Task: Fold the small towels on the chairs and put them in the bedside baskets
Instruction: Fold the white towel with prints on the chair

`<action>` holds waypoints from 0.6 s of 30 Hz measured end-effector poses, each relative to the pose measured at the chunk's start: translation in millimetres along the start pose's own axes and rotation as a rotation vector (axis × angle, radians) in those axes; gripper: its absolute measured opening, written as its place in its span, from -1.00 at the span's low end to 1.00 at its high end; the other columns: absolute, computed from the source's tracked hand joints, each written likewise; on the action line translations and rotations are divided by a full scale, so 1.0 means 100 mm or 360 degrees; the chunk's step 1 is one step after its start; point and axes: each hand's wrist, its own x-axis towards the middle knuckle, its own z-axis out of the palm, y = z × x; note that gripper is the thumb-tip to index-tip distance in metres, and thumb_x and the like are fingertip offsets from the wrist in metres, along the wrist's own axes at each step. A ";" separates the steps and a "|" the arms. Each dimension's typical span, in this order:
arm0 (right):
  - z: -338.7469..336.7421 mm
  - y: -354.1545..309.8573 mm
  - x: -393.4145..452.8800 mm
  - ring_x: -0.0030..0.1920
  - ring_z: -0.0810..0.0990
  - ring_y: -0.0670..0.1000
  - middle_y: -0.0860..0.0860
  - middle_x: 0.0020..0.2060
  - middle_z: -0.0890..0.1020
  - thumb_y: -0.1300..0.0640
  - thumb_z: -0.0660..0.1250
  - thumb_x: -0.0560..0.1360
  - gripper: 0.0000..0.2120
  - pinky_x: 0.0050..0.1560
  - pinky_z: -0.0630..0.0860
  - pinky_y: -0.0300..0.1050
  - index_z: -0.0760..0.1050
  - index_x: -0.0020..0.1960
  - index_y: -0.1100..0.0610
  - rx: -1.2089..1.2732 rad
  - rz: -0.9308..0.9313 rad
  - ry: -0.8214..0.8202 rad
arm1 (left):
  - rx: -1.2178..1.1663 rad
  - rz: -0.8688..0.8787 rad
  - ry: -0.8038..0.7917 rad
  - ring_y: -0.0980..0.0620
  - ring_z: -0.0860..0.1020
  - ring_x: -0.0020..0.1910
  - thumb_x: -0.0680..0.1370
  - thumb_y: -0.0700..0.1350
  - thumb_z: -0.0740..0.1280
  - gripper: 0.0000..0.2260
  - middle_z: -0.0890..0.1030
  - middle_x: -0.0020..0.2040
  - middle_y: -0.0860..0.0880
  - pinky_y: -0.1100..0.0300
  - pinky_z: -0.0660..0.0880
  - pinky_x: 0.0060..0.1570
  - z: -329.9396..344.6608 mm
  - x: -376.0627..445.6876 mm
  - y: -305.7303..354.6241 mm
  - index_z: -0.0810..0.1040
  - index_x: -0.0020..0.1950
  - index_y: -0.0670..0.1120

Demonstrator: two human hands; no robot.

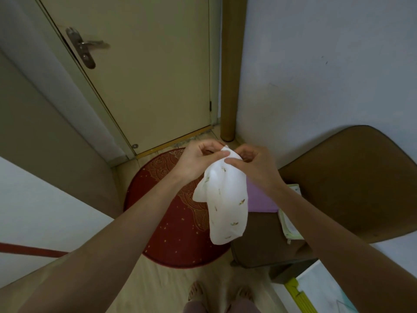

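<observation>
Two hands meet at the top edge of one white towel (222,201), held in the air above the floor. Left hand (199,158): fingers curled, thumb and fingers pinching the towel's upper corner. Right hand (255,164): fingers likewise curled, pinching the same edge just beside the left. Towel hangs loose below both hands, unfolded, small printed marks on it. Behind it, a brown chair (352,181) stands against the wall; on its seat lie a purple cloth (259,199) and a pale folded item (290,224), partly hidden by the right forearm. Red mat (176,222) lies before the closed door (144,75). Feet visible at bottom edge.
</observation>
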 end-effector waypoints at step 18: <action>0.08 0.07 0.00 -0.15 0.62 -0.11 -0.03 -0.14 0.64 0.09 0.46 0.47 -0.86 -0.11 0.55 -0.33 0.58 -0.09 0.16 -0.0149 -0.0064 0.0224 | -0.0035 -0.0104 0.0280 0.09 0.65 -0.03 0.40 -0.27 0.51 -0.93 0.69 -0.04 -0.06 0.30 0.55 -0.07 -0.03 0.01 0.10 0.69 -0.13 -0.22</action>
